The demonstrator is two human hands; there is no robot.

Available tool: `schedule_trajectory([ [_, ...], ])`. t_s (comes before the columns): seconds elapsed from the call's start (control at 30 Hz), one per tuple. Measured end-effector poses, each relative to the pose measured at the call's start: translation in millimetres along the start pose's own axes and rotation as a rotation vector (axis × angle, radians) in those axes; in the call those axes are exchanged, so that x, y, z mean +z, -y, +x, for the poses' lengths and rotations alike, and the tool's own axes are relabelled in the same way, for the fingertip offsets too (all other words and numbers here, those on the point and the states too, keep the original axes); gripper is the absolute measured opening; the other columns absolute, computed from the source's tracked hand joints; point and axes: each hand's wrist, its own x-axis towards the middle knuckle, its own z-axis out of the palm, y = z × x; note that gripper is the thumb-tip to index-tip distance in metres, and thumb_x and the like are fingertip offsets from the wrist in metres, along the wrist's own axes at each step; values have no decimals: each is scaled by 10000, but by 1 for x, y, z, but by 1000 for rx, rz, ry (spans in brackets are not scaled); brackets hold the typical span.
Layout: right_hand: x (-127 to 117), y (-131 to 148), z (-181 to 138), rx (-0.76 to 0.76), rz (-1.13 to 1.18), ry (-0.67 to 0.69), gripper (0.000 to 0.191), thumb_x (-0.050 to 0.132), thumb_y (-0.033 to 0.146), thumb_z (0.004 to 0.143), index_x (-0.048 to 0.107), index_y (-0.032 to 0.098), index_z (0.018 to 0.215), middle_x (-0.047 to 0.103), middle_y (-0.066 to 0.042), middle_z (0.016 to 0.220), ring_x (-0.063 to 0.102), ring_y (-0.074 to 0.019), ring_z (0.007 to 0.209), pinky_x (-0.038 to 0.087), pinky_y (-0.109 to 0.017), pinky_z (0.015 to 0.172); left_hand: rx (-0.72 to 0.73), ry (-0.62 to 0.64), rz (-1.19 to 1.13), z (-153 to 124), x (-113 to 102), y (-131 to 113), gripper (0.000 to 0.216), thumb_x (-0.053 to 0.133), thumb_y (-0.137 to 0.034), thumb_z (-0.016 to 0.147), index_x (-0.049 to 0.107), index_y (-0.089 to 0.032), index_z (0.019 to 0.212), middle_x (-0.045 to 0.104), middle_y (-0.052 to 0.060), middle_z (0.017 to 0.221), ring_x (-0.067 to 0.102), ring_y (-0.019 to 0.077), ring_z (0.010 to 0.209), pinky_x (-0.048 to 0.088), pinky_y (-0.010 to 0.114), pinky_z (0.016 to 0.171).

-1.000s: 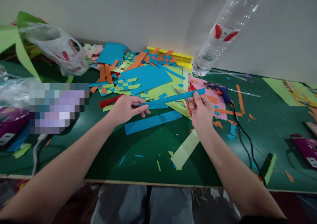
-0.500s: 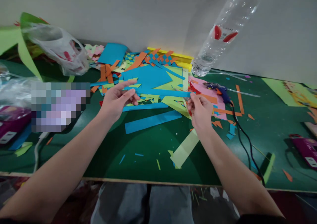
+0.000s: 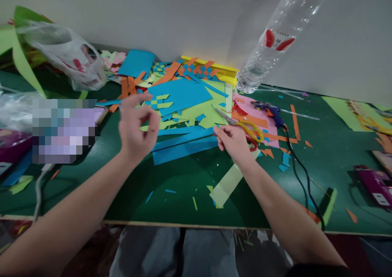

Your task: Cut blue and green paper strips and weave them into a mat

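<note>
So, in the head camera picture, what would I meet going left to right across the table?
Pixelated phone → left hand → blue paper strip → right hand, pinching that strip's end → glue gun → purple device at the right edge.

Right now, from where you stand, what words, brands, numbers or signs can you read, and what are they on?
None can be read with certainty.
Bottle: small dark characters and red shapes on its label; characters too small.
Plastic bag: red marks, no legible letters.
Phone: screen pixelated.
Right purple object: white marks, too small to make out.
</note>
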Motion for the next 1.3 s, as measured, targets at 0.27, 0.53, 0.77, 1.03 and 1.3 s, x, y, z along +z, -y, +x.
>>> schedule_trajectory([
  [0.27,-4,3,-1,-269,-670,-137,390,450,497,943,613,208,739,511,17,512,421,-136,467,265,-289,513,141,898,103,-15,24,-7,342,425,-269,996,538,-188,1309,611,100,1325,534,235,1255,388,432,1084],
  [0.53,-47,13,-2,-415,-821,-378,267,500,419,927,672,215,930,709,-61,764,612,-198,642,398,-315,598,146,930,155,-15,17,3,334,434,-273,1001,580,-205,1293,610,100,1330,540,240,1240,387,440,1063],
  [0.77,-82,-21,-6,-363,-1111,-296,408,485,498,924,637,164,1101,681,-168,1014,616,-327,987,487,-429,767,74,886,184,-16,15,8,331,395,-269,1011,603,-185,1254,648,113,1209,582,258,1156,437,432,968],
  [1.03,-91,-44,4,-232,-1049,-163,486,554,552,855,633,158,1129,651,-172,1045,609,-353,1001,495,-496,819,-85,939,46,-9,12,6,292,438,-282,985,673,-230,1150,670,67,1171,586,227,1152,443,398,1006],
  [1.3,-92,-45,7,-225,-1020,-107,506,548,497,861,612,141,1215,630,-180,1090,603,-356,1051,496,-504,843,-270,962,-95,5,-6,0,291,560,-344,915,668,-277,1177,708,41,1053,662,179,909,528,262,752],
])
